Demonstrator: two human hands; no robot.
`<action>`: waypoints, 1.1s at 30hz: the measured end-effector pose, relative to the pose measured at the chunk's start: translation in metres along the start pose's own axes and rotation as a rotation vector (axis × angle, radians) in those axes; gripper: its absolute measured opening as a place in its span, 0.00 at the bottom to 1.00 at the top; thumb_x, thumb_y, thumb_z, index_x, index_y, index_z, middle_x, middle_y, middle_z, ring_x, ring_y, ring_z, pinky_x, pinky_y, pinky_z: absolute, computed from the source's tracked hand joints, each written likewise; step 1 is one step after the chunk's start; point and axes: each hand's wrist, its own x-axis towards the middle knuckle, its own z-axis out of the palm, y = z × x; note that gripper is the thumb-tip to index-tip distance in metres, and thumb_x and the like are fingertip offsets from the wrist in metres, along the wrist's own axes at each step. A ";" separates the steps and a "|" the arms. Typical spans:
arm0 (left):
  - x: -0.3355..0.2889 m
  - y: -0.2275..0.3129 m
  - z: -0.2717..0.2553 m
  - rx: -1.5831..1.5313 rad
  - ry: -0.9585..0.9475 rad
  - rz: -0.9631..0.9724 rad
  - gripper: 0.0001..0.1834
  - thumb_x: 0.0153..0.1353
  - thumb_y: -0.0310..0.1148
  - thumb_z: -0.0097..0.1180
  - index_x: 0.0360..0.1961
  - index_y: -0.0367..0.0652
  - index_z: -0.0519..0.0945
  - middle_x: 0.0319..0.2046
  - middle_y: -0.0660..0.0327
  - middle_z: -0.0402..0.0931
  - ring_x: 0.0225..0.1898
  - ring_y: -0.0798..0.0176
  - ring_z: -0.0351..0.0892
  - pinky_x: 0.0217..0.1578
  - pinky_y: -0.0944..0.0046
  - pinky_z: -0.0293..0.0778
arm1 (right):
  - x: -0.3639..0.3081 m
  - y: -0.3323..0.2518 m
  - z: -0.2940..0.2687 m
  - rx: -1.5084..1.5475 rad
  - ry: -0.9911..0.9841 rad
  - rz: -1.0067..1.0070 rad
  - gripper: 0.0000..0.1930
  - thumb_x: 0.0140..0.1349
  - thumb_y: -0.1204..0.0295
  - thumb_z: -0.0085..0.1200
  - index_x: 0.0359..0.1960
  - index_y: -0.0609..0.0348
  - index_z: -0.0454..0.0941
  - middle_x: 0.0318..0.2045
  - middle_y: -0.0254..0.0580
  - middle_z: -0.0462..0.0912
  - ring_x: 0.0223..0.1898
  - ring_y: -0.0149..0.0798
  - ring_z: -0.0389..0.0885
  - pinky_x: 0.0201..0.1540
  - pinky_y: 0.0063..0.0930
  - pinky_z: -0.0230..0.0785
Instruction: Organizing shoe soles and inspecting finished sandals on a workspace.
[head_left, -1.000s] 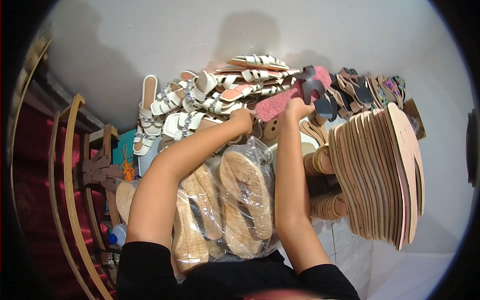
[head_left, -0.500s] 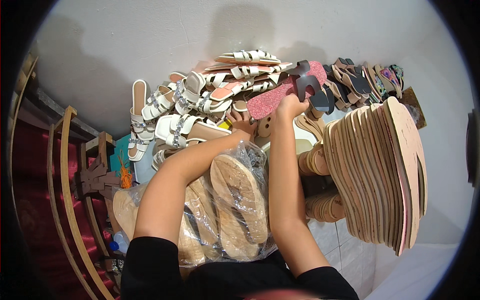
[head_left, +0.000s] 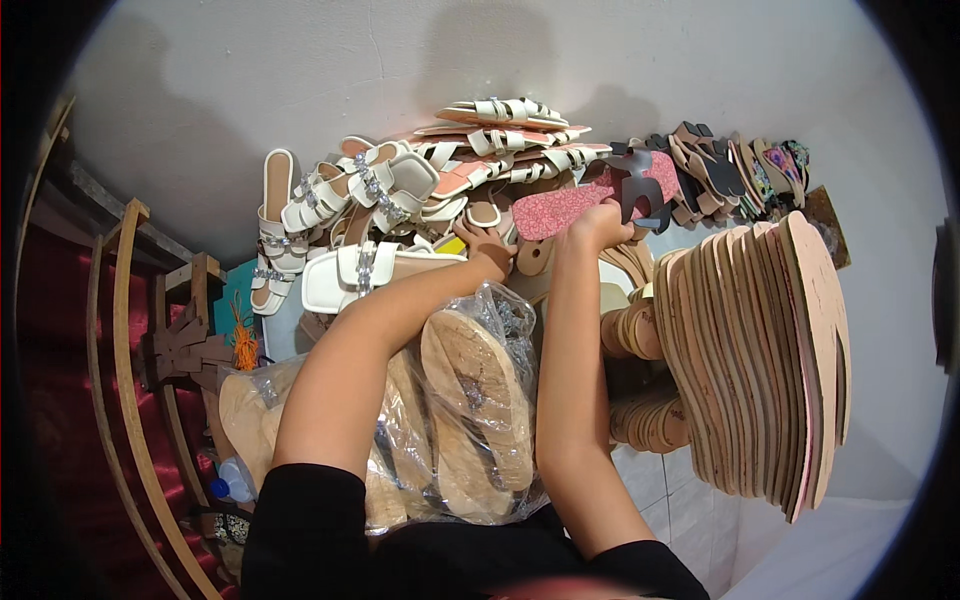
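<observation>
My right hand (head_left: 600, 226) is closed on a sandal with a pink patterned sole (head_left: 558, 208) and dark cut-out straps (head_left: 638, 185), held tilted above the pile. My left hand (head_left: 487, 245) reaches in among the footwear with its fingers apart, beside a small yellow item (head_left: 450, 245) and a white-strapped sandal (head_left: 484, 214). Left of that hand lies a white sandal with a jewelled strap (head_left: 325, 280). A clear plastic bag of tan soles (head_left: 478, 385) rests against my body, beneath my left forearm.
A tall stack of beige soles (head_left: 745, 350) stands at the right. White sandals (head_left: 500, 140) are heaped along the wall, with dark and floral sandals (head_left: 715, 170) farther right. At the left are a wooden rack (head_left: 135, 380), orange string (head_left: 243, 345) and a blue-capped bottle (head_left: 232, 482).
The pink-soled sandal has shifted slightly right and down with my right hand. My left hand stays in nearly the same place, its fingers still spread.
</observation>
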 end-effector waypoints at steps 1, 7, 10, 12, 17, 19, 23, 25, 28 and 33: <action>0.006 0.002 0.007 0.037 0.020 -0.076 0.23 0.57 0.49 0.44 0.55 0.67 0.64 0.58 0.45 0.53 0.58 0.27 0.46 0.48 0.22 0.42 | -0.002 -0.001 0.001 0.011 -0.026 -0.003 0.24 0.49 0.79 0.42 0.50 0.69 0.55 0.45 0.49 0.66 0.43 0.41 0.69 0.49 0.29 0.58; 0.018 -0.010 0.041 -0.006 0.347 -0.115 0.26 0.48 0.45 0.54 0.51 0.71 0.66 0.51 0.41 0.58 0.52 0.28 0.58 0.44 0.23 0.51 | -0.003 0.010 0.005 0.092 -0.117 -0.004 0.24 0.48 0.77 0.45 0.48 0.70 0.56 0.41 0.47 0.68 0.40 0.38 0.69 0.46 0.28 0.60; -0.025 -0.009 -0.020 0.008 0.071 0.011 0.25 0.56 0.46 0.47 0.56 0.74 0.61 0.54 0.43 0.57 0.53 0.28 0.57 0.45 0.27 0.56 | 0.007 0.005 0.000 0.090 -0.105 -0.009 0.24 0.48 0.78 0.45 0.48 0.70 0.56 0.38 0.46 0.69 0.37 0.36 0.70 0.43 0.27 0.62; -0.026 -0.029 -0.020 -0.029 0.077 0.035 0.27 0.54 0.44 0.49 0.56 0.74 0.61 0.52 0.43 0.59 0.52 0.29 0.59 0.44 0.30 0.59 | -0.001 0.009 0.003 0.071 -0.125 -0.001 0.24 0.48 0.78 0.45 0.48 0.71 0.56 0.37 0.46 0.69 0.36 0.35 0.70 0.42 0.26 0.62; -0.045 -0.073 -0.022 -0.213 0.153 0.237 0.37 0.43 0.40 0.62 0.57 0.70 0.60 0.47 0.47 0.62 0.44 0.42 0.70 0.40 0.50 0.71 | -0.002 0.009 0.006 -0.006 -0.076 0.022 0.19 0.46 0.81 0.45 0.43 0.68 0.61 0.36 0.42 0.70 0.34 0.34 0.71 0.40 0.26 0.64; -0.045 -0.079 -0.016 -0.130 0.224 0.264 0.39 0.41 0.38 0.64 0.57 0.66 0.61 0.45 0.50 0.64 0.42 0.47 0.72 0.39 0.55 0.72 | 0.002 0.012 0.005 0.001 -0.098 -0.007 0.16 0.46 0.80 0.46 0.40 0.68 0.64 0.33 0.39 0.71 0.31 0.32 0.70 0.38 0.24 0.62; -0.048 -0.109 -0.023 -0.507 0.393 0.486 0.26 0.42 0.34 0.63 0.44 0.48 0.68 0.34 0.51 0.73 0.39 0.48 0.73 0.36 0.55 0.70 | 0.000 0.013 0.003 -0.025 -0.163 0.011 0.24 0.48 0.78 0.45 0.49 0.72 0.57 0.37 0.45 0.69 0.35 0.35 0.69 0.41 0.26 0.63; -0.047 -0.117 -0.029 -0.666 0.306 0.523 0.33 0.40 0.33 0.63 0.50 0.50 0.65 0.34 0.49 0.75 0.37 0.50 0.75 0.36 0.56 0.70 | -0.001 0.015 0.003 -0.084 -0.187 0.005 0.22 0.49 0.76 0.45 0.47 0.71 0.59 0.36 0.45 0.70 0.33 0.35 0.71 0.39 0.27 0.64; -0.053 -0.115 -0.030 -0.722 0.286 0.498 0.32 0.43 0.34 0.62 0.52 0.47 0.64 0.33 0.48 0.76 0.35 0.49 0.76 0.37 0.58 0.69 | 0.017 0.031 0.001 0.116 -0.341 0.244 0.16 0.51 0.75 0.41 0.43 0.68 0.64 0.34 0.43 0.72 0.33 0.37 0.73 0.37 0.30 0.67; -0.053 -0.125 -0.017 -0.765 0.398 0.545 0.31 0.44 0.37 0.62 0.51 0.45 0.65 0.34 0.48 0.76 0.37 0.50 0.76 0.38 0.58 0.69 | -0.009 0.037 -0.005 -0.005 -0.527 0.536 0.14 0.57 0.72 0.31 0.39 0.62 0.68 0.34 0.45 0.75 0.37 0.42 0.77 0.41 0.42 0.70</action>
